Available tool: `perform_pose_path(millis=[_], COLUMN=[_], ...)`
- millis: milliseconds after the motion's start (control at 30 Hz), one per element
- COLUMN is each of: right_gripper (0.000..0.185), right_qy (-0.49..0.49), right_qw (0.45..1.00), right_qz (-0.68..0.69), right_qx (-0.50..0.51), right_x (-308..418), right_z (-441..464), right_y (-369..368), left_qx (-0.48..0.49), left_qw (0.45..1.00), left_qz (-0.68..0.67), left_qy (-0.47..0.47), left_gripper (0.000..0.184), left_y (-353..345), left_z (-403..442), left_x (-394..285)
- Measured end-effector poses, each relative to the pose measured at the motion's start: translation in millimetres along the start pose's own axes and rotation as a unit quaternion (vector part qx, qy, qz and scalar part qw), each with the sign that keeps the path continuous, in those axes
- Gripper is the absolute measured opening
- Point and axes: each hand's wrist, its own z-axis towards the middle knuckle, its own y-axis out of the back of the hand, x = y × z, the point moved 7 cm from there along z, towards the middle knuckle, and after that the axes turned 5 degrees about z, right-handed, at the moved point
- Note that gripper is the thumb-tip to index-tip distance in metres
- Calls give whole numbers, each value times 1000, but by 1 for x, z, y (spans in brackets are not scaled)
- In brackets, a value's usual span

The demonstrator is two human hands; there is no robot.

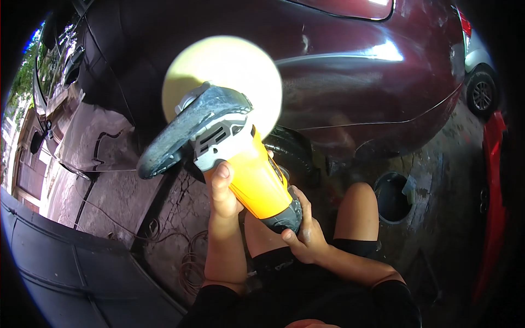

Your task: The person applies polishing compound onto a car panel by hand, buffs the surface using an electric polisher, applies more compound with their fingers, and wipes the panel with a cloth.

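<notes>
A yellow and grey car polisher (251,180) with a black D-shaped handle is held up at the middle of the view. Its round pale-yellow pad (229,60) faces the dark red car panel (339,93); whether the two touch I cannot tell. My left hand (223,191) is wrapped around the body just behind the grey head, thumb on top, its other fingers mostly hidden underneath. Around the black rear end my right hand (306,232) is closed. The pad covers part of the bodywork behind it.
Below the panel is a car tyre (292,153). A dark bucket (392,199) stands on the ground at right of my knee. A coiled cable or hose (191,268) lies on the floor at left. Dark panelling (54,268) fills the lower left; a red panel (492,180) is at far right.
</notes>
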Motion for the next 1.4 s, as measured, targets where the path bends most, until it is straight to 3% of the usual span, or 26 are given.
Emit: perform_pose_path(millis=[567, 667, 967, 1067, 1167, 1267, 1400], right_gripper=[106, 107, 112, 117, 120, 122, 126], right_qy=[-7, -85, 123, 75, 124, 20, 64], right_qw=[998, 992, 983, 976, 976, 986, 997], right_qz=[-15, 4, -60, 48, 30, 66, 37], right_qx=[55, 98, 126, 200, 176, 151, 29], right_x=[5, 15, 27, 20, 25, 22, 19], right_z=[23, 30, 68, 75, 72, 55, 29], right_y=[-35, -44, -68, -77, -65, -46, -2], left_qx=[-69, -79, -94, -64, -54, -33, 38], left_qw=[997, 996, 994, 996, 997, 999, 995], left_qz=[-17, -40, -7, -46, -59, -37, -79], left_qy=[-18, -29, -52, -28, -19, 15, 38], left_gripper=[101, 101, 102, 107, 106, 104, 95], left_y=[49, 64, 107, 117, 100, 62, 4], left_z=[-12, -14, -5, 5, 16, 27, 45], left_x=[-19, -25, -59, -65, -67, -61, -27])
